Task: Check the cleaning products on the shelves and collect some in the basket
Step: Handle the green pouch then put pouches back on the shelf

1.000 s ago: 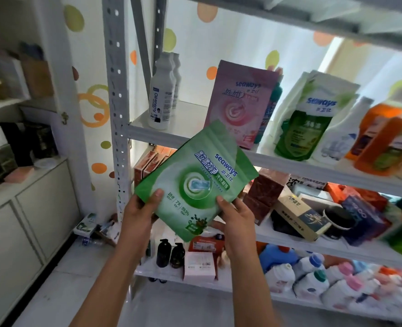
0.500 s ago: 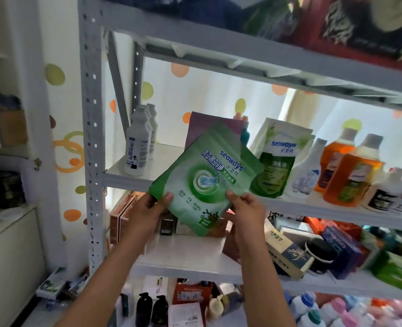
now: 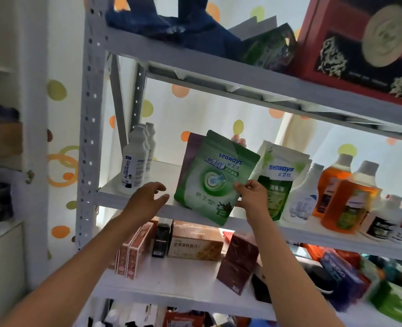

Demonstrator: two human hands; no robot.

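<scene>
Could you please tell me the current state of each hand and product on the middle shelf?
Green pouch: upright at the shelf edge, pinched by one hand.
Right hand: pinching the green pouch's side.
Left hand: open, off the pouch.
Pink pouch: standing behind the green pouch.
White bottle: upright, capped.
Orange bottles: upright, capped.

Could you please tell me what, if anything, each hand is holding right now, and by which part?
The right hand pinches the green pouch at its lower right edge. The left hand holds nothing.
</scene>
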